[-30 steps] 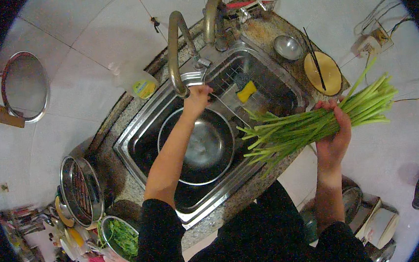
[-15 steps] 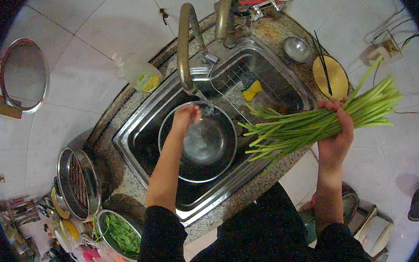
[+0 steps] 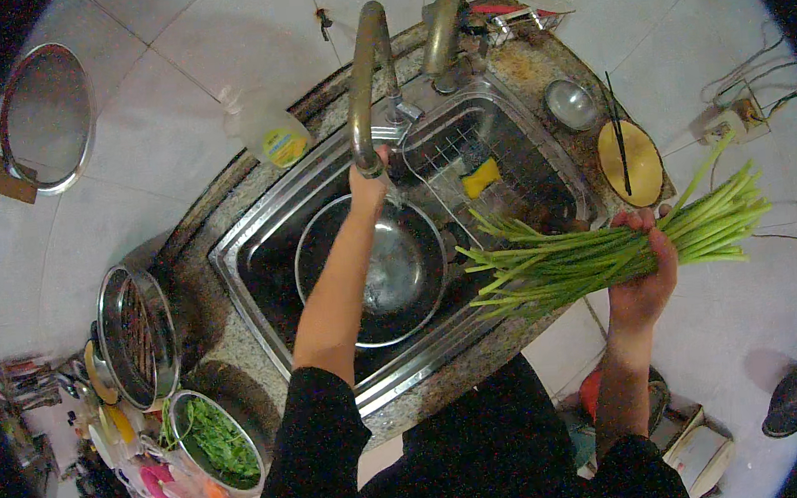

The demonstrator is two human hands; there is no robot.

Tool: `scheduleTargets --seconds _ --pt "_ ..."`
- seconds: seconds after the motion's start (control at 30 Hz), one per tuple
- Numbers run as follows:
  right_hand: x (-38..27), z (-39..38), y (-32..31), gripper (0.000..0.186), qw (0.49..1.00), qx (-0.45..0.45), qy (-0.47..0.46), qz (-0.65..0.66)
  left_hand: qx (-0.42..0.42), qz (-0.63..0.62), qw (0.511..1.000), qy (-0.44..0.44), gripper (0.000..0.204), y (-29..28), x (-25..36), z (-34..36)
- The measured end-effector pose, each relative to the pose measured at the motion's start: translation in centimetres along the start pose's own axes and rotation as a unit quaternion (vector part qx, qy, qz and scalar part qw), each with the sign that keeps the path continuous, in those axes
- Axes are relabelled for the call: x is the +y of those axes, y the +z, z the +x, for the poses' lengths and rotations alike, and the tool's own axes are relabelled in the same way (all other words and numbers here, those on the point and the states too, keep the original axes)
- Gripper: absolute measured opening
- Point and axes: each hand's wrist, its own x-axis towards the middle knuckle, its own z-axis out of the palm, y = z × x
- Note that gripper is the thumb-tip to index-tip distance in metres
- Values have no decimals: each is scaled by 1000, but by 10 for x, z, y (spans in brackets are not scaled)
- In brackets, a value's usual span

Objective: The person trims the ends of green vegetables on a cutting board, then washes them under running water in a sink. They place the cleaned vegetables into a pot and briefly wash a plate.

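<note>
- Granite counter point(image 3: 457, 391) wrapped around a steel sink point(image 3: 400, 387), pale tiles all round. So what's changed from half a second ago?

- Left hand point(image 3: 370, 187), mainly. It was over the pan point(image 3: 426, 303) before, and now it's up at the end of the tap point(image 3: 362, 102).

- Holding the tap, or just under it?

- Can't tell, tbh. The spout covers most of the fingers, so no idea if they're curled or spread. The forearm crosses above the pan's left side, and the pan hasn't left the left basin.

- And the right hand point(image 3: 642, 272)?

- Same as before: wrapped around a fat bunch of green stems point(image 3: 558, 260), thumb on the near side. The bunch is off the counter, held past the sink's right edge, thin ends pointing left toward the basin, pale ends out to the right.

- Anything else move?

- Nah, whole view shifted a bit, that's it. Yellow sponge point(image 3: 481, 178) is still in the right basin, with the metal bowl point(image 3: 572, 104) and the yellow plate point(image 3: 632, 188) up on the counter beyond it. Chopsticks point(image 3: 618, 129) lie across the plate. Leafy greens point(image 3: 215, 441) sit in a pot point(image 3: 179, 409) down at lower left.
</note>
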Motion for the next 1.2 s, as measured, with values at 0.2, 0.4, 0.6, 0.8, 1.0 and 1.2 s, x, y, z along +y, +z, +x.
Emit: scheduleTargets --seconds 0.2,0.4,0.6,0.8,1.0,1.2 --pt "-8 -1 -8 34 999 48 -7 11 -188 98 975 -62 27 8 22 42" --pt "-8 5 -19 35 998 56 -32 -11 -264 356 894 73 26 10 50 44" --pt "0 13 -28 33 995 -11 -56 -86 -214 207 955 -7 26 11 106 34" --pt "18 22 -16 38 999 -27 -30 10 -231 -241 924 -185 27 -48 -5 -9" --pt "20 19 -8 40 999 23 -11 -21 118 -448 867 -186 23 -163 -276 -82" --pt "25 20 -27 42 996 -40 -27 -78 -160 -420 836 -316 29 -20 -202 -67"
